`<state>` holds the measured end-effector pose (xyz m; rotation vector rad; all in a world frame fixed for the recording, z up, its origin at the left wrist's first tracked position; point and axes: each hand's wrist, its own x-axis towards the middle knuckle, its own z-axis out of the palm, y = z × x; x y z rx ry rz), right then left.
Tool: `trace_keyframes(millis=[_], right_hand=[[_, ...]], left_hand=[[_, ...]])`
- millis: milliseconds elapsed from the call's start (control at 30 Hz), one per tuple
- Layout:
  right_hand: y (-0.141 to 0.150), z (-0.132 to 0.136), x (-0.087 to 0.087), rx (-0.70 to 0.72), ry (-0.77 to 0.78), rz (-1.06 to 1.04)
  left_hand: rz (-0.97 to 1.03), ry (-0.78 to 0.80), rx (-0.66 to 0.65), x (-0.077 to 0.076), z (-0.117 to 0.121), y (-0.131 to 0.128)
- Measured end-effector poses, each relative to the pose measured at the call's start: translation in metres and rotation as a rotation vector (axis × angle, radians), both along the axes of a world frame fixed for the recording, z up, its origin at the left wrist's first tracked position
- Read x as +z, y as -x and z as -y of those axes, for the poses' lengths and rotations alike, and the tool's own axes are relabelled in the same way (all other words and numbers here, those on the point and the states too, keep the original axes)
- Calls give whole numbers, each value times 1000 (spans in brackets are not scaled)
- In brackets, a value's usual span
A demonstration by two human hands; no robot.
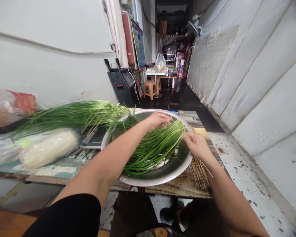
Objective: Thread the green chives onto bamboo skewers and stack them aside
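Observation:
A large metal basin [158,180] stands on the table, with a bunch of long green chives [150,144] lying in it, pale stem ends toward the right rim. Above the far side of these stems, my left hand [159,120] is closed in a pinch on a chive stalk. At the basin's right rim, my right hand [194,142] is closed with thumb and finger together. A thin bamboo skewer [209,171] sticks out below its palm and appears to be held in it; its tip is hard to make out. Several bamboo skewers [199,174] lie beneath my right forearm.
More chives [71,115] are heaped on a metal tray [91,144] left of the basin, with skewers on top. A plastic-wrapped white pack [51,149] lies in front. Behind are a black speaker [124,86], a stool [150,89] and a white table [153,72].

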<state>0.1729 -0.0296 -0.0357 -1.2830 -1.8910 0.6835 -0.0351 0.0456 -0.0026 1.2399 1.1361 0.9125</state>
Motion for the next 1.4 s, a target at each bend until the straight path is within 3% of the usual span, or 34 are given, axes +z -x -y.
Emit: trace_keyframes(millis=[800,1100,1400], right_hand=[[1,1,3,8,-12,-8],[0,0,2,-9,-10,30],[1,1,2,-31,-2,33]], left_hand=[[-28,13,42,1,2,-3],[-50,-73,72,-4,-3,-3],[-175,-186,17,-9,-6,0]])
